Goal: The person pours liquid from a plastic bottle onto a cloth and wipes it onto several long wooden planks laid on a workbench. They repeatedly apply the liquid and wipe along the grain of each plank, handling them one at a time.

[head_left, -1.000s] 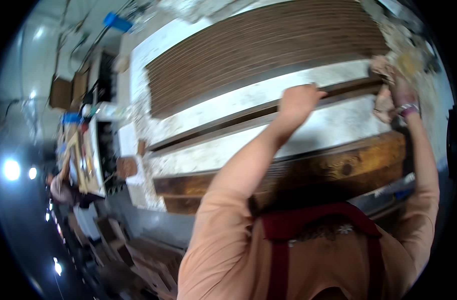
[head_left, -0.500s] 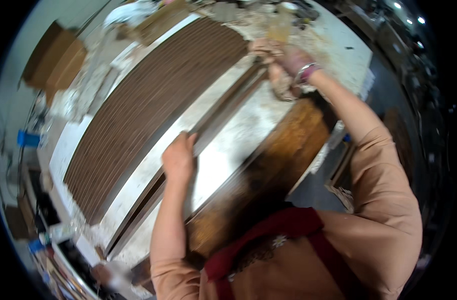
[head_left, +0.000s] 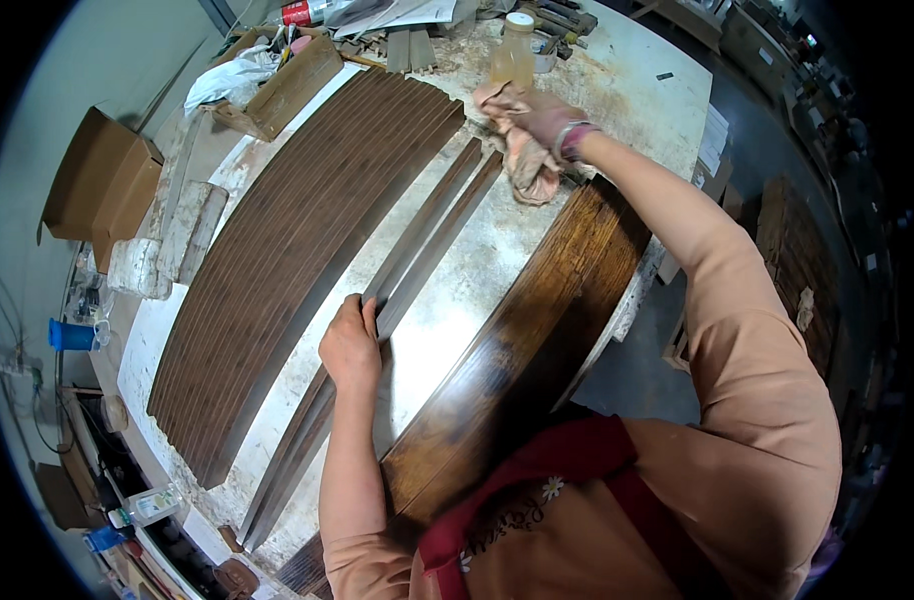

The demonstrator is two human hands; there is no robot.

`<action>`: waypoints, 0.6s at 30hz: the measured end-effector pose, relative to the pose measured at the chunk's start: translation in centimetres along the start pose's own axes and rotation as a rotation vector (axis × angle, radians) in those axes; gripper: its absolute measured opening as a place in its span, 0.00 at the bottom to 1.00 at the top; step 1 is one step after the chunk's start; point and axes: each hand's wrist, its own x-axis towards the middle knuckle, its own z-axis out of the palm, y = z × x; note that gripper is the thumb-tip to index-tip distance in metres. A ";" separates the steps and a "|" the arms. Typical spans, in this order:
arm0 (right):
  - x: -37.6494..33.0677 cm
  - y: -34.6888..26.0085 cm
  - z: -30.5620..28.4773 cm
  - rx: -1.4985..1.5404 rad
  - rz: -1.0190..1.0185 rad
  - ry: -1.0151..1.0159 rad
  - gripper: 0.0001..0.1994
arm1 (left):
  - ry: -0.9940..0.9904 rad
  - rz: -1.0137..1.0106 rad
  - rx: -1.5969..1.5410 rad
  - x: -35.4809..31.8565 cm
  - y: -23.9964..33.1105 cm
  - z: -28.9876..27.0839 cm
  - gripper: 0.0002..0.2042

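Observation:
Two long, narrow dark brown wooden strips (head_left: 427,215) lie side by side on the white worktop (head_left: 432,350), with a thin gap between them towards their far ends. My left hand (head_left: 352,345) is closed over them near their middle, its fingertips partly hidden. Beyond the far ends, my right hand (head_left: 555,122) grips a crumpled, stained pinkish cloth (head_left: 532,165), which hangs down beside the strip ends. To the left, a wide row of similar brown strips (head_left: 297,230) is laid close together in a curved, fanned shape.
A thick glossy brown board (head_left: 507,330) lies along the near edge. A jar of yellowish liquid (head_left: 514,50) stands past the cloth, by several metal tools (head_left: 562,20). At the far left are an open cardboard box (head_left: 287,90), white blocks (head_left: 195,230) and a blue cup (head_left: 72,335).
The view has shifted, moving the scene leftward, and is sharper. The cloth, earlier at the strips' far end, is now just off it. A gap between the two strips now shows.

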 end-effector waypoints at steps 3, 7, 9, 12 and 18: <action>-1.1 4.4 -1.6 0.448 0.019 0.115 0.22 | 0.032 -0.007 -0.016 -0.2 -0.1 -0.1 0.14; -5.6 8.3 -5.0 1.359 -0.038 0.084 0.20 | 0.035 0.002 -0.030 -0.3 -0.1 -0.3 0.15; -6.6 11.2 -6.6 1.563 0.066 0.205 0.18 | 0.028 0.009 -0.060 -0.1 0.6 -0.4 0.16; -8.7 10.0 -7.0 1.324 -0.005 0.304 0.19 | -0.027 -0.013 -0.056 -0.2 0.7 -1.4 0.18; -9.1 6.4 -6.9 1.631 0.017 0.066 0.21 | -0.031 0.122 -0.161 0.4 2.4 -4.0 0.19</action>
